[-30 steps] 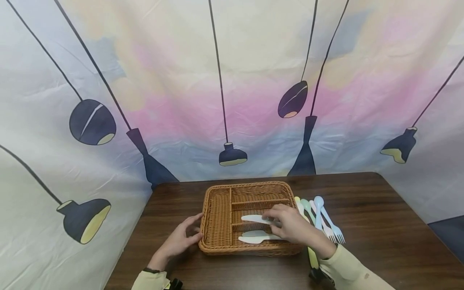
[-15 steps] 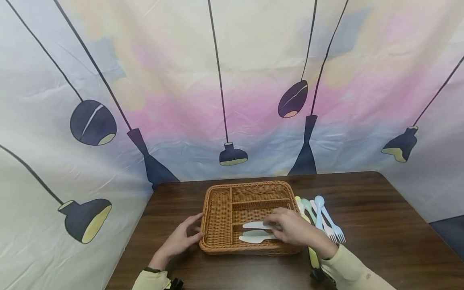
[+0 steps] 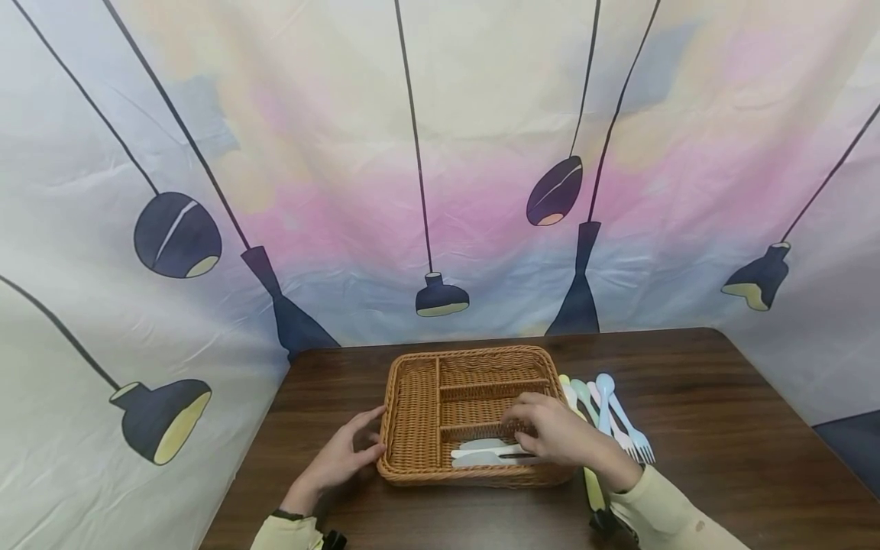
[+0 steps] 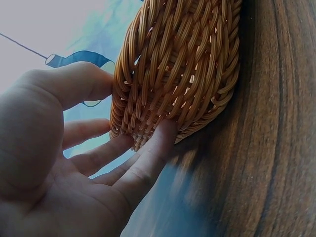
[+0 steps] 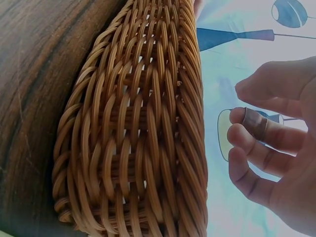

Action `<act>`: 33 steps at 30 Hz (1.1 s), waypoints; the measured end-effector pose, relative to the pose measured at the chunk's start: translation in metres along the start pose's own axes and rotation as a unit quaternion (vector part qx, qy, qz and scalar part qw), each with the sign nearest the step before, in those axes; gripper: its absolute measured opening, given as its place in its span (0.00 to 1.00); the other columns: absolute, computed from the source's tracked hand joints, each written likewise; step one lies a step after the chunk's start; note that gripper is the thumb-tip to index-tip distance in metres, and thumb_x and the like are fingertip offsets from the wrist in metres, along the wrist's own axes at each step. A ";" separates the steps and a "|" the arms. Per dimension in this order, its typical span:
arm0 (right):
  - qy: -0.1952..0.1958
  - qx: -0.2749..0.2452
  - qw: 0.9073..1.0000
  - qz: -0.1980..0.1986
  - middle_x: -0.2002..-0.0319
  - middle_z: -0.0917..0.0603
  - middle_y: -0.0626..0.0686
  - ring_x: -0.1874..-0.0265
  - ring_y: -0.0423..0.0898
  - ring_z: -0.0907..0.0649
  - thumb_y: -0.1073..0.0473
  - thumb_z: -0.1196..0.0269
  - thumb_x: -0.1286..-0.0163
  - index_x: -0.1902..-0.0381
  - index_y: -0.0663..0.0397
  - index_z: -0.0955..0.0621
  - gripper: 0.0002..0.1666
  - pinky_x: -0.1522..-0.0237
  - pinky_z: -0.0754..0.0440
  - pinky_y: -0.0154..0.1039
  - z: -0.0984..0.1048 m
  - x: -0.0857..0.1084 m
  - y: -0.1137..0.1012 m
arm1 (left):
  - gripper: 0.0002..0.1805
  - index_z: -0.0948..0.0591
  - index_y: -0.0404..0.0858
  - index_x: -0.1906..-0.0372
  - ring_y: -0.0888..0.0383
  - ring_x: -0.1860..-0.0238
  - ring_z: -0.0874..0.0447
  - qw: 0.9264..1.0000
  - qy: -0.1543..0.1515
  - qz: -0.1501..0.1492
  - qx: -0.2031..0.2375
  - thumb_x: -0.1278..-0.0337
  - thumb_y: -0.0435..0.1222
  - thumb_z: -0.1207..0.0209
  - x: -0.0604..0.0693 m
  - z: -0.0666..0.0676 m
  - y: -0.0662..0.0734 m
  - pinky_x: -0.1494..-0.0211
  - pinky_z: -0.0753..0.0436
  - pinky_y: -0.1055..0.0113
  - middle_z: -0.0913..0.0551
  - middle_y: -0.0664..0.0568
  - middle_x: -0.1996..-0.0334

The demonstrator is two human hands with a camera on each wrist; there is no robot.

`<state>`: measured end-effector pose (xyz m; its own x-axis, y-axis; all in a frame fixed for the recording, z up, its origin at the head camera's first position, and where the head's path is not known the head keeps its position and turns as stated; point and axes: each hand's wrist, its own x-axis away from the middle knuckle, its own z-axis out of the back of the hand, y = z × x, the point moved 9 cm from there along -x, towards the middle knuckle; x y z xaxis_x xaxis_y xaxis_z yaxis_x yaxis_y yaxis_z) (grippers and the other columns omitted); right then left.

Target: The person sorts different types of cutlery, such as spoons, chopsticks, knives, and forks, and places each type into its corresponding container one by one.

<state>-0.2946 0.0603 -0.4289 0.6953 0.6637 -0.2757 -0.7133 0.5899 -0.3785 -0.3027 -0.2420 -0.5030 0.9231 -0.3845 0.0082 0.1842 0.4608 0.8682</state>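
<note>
A brown wicker basket [image 3: 415, 412] with divided compartments stands on the table. Several white and pale plastic knives [image 3: 474, 454] lie in its front right compartment, handles partly hidden by my right hand. That hand [image 3: 557, 433] hovers over the right part of the basket. In the right wrist view its fingers [image 5: 239, 163] are loosely bent, with nothing between them and the thumb. At the left end, my left hand [image 3: 344, 453] touches the basket; the left wrist view has its fingertips [image 4: 165, 131] resting against the woven wall, fingers fairly straight.
Right of the basket lie plastic utensils in pastel colours, among them a light blue spoon [image 3: 605, 397], a blue fork [image 3: 639, 439] and a yellow handle [image 3: 593, 489], partly under my right forearm. A patterned cloth [image 3: 440, 191] hangs behind the dark wooden table [image 3: 715, 428].
My right hand has lowered a white knife toward the front right compartment and let it go among the other knives. My left hand has stayed at the basket's left end.
</note>
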 end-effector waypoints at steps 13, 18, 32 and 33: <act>0.002 -0.011 0.999 -0.031 0.55 0.17 0.48 0.68 0.34 0.21 0.60 0.37 0.33 0.48 0.50 0.17 0.15 0.71 0.24 0.32 0.008 0.006 0.014 | 0.37 0.40 0.37 0.25 0.42 0.45 0.22 1.000 0.000 0.000 -0.001 0.35 0.37 0.40 0.001 0.000 -0.001 0.57 0.19 0.69 0.37 0.33 0.32; 0.023 -0.009 0.999 -0.030 0.56 0.17 0.48 0.72 0.32 0.24 0.61 0.36 0.33 0.49 0.50 0.16 0.15 0.74 0.27 0.30 0.016 0.009 0.017 | 0.36 0.41 0.37 0.25 0.42 0.45 0.21 1.000 0.000 -0.002 0.003 0.34 0.37 0.40 0.001 0.000 0.000 0.57 0.19 0.69 0.37 0.33 0.32; 0.053 0.008 0.998 -0.031 0.61 0.18 0.44 0.76 0.32 0.29 0.61 0.36 0.35 0.50 0.50 0.17 0.15 0.75 0.31 0.29 0.025 0.017 0.026 | 0.37 0.41 0.36 0.25 0.43 0.46 0.21 1.000 -0.003 -0.006 0.002 0.35 0.38 0.40 0.000 0.000 -0.001 0.57 0.19 0.69 0.37 0.33 0.32; 0.057 0.009 0.998 -0.031 0.61 0.19 0.43 0.77 0.32 0.30 0.61 0.36 0.35 0.50 0.49 0.17 0.15 0.76 0.31 0.29 0.026 0.018 0.026 | 0.37 0.41 0.36 0.25 0.43 0.46 0.21 1.000 -0.002 -0.006 0.001 0.35 0.37 0.39 0.000 0.000 -0.001 0.57 0.19 0.69 0.37 0.33 0.32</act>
<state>-0.3034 0.0997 -0.4208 0.7427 0.5699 -0.3517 -0.6696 0.6363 -0.3830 -0.3028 -0.2422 -0.5034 0.9192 -0.3938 0.0002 0.1944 0.4542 0.8694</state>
